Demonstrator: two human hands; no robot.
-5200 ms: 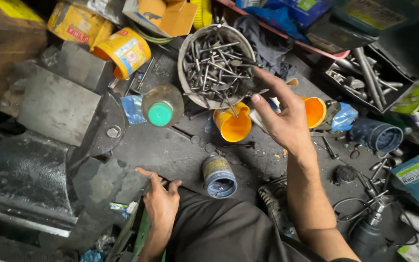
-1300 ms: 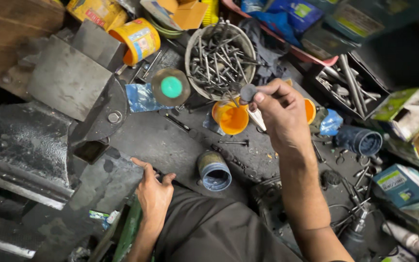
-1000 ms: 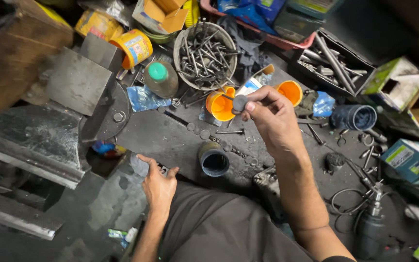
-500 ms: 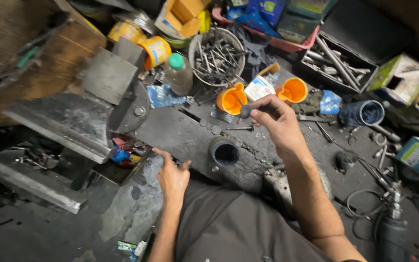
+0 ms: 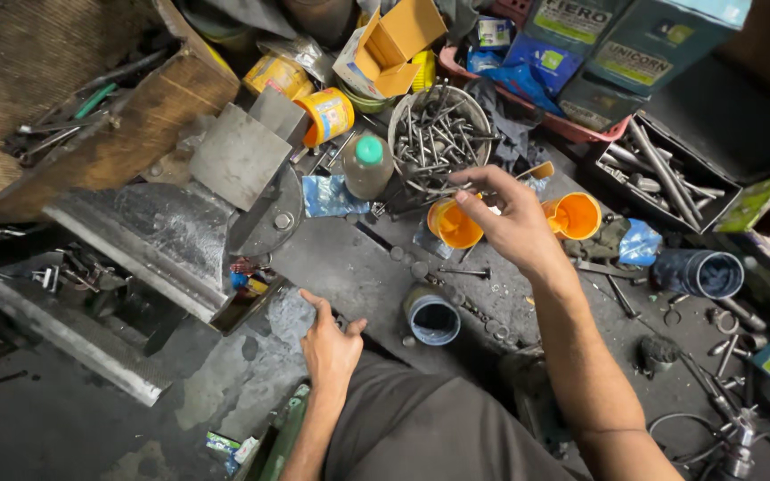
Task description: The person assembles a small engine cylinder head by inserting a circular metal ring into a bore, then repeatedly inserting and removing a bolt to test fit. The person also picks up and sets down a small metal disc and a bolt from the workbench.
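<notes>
The right hand [image 5: 514, 223], earlier gripping a small tool, now hovers spread and empty over the orange cup [image 5: 454, 224], at six o'clock from the round bolt tub [image 5: 438, 134], while the left hand [image 5: 330, 347] presses flat on the floor.

bare floor centre [image 5: 340, 258] — cups [image 5: 453, 223], bolts crowd beyond

The right hand [image 5: 511, 218] reaches out over an orange cup [image 5: 454, 224], fingers curled, just below a round tin of long nails [image 5: 438, 134]; whether it pinches anything is hard to tell. A second orange cup [image 5: 575, 215] lies just beside the wrist. The left hand [image 5: 330, 346] rests flat on the dark metal floor [image 5: 340, 263], near a small blue-rimmed can [image 5: 432, 315]. A green-capped bottle [image 5: 367, 166] stands left of the nails.
</notes>
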